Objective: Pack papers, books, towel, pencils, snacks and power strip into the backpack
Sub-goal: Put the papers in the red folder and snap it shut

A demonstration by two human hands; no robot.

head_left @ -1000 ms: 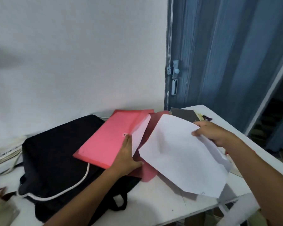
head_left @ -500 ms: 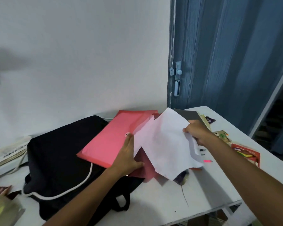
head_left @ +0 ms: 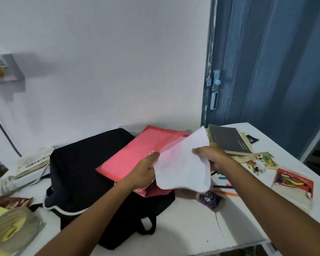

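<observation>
White paper (head_left: pixel 181 163) held above the desk's (head_left: pixel 192 228) middle, upper corner slipped under the translucent flap of a pink folder (head_left: pixel 135 154). Right hand (head_left: pixel 213 159) gripping the paper's right edge, fingers curled round it; left hand (head_left: pixel 143 172) at the folder's mouth, thumb on top and fingers underneath, holding folder and flap where the sheet enters. Folder lying slanted across a black backpack (head_left: pixel 81 172), which lies flat toward the desk's left half, white piping along its near left edge, straps reaching toward the front edge. Dark red sheet showing under the folder's near end.

Right of the paper, toward the back edge: grey book (head_left: pixel 229 139) stacked on others, tilted. Just beyond it, toward the right edge, a crumpled snack packet (head_left: pixel 262 160) and a red packet (head_left: pixel 294 180). Near the paper's lower right corner: pens (head_left: pixel 224 186), black, pink-tipped and orange, and a purple packet (head_left: pixel 210 198) partly under the sheet.

At the back left corner: printed papers (head_left: pixel 35 161) and a white power strip (head_left: pixel 17 180) with coiled cord. At the front left corner: brown snack packet (head_left: pixel 9 201), yellow sheets, a blurred pale roll.

Behind the desk: white wall, blue door (head_left: pixel 266 71) with latch at right.
</observation>
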